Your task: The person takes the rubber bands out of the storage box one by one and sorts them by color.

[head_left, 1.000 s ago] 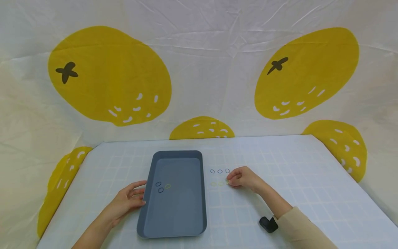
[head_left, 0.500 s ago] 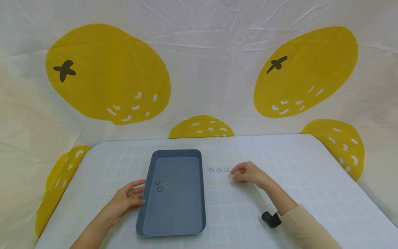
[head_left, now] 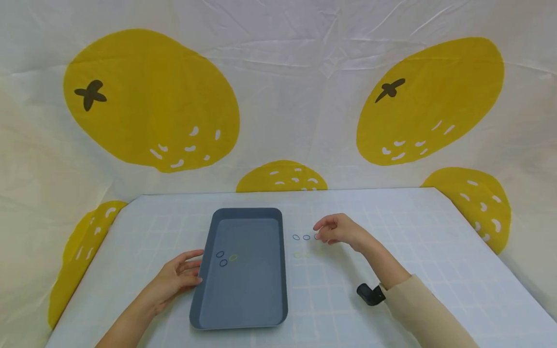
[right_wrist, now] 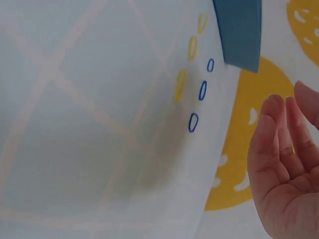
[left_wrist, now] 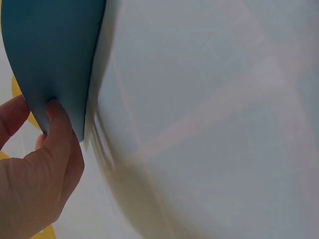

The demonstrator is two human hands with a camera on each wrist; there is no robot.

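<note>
My left hand (head_left: 171,280) rests against the left side of a grey-blue tray (head_left: 243,295), its fingers extended along the outer wall. In the left wrist view, the digits touch the tray wall (left_wrist: 65,59). Inside the tray lie two dark blue rubber bands (head_left: 220,251) and one yellow rubber band (head_left: 230,259). Right of the tray, three blue rubber bands (right_wrist: 189,123) form a row, with three yellow ones (right_wrist: 178,92) in a nearer row. Over the rightmost blue band hovers my right hand (head_left: 341,232), fingers loosely bent, nothing held; it partly hides that band in the head view.
The table (head_left: 435,270) has a pale cloth with a faint grid. A white curtain (head_left: 296,96) with yellow fruit prints hangs behind it. A black device (head_left: 370,295) sits at the right wrist beside the beige sleeve (head_left: 422,309).
My right hand has left the rightmost yellow rubber band, lifted and moved away to above the blue row. The left hand stays at the tray.
</note>
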